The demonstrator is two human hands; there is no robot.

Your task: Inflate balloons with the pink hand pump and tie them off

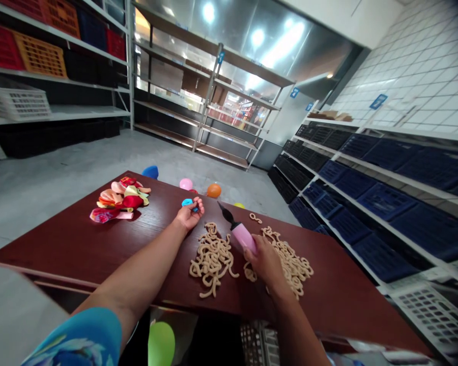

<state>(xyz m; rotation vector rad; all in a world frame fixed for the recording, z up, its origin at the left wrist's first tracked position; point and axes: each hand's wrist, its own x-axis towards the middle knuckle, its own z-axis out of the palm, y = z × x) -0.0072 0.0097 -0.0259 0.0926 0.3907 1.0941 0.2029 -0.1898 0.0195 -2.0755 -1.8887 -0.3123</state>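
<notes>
My left hand is over the far part of the dark red table, palm up, its fingers curled round a small blue balloon. The balloon looks limp. In my right hand is a pink hand pump with a black nozzle pointing up and to the left. Between my hands lies a pile of beige curly pieces. A second beige pile spreads beside and beyond my right hand. Uninflated balloons in several colours are heaped at the table's left.
Inflated pink and orange balloons show past the far edge. A green balloon is below the near edge. A blue object stands behind the table. Shelves with dark blue crates line the right; more shelving is at left and back.
</notes>
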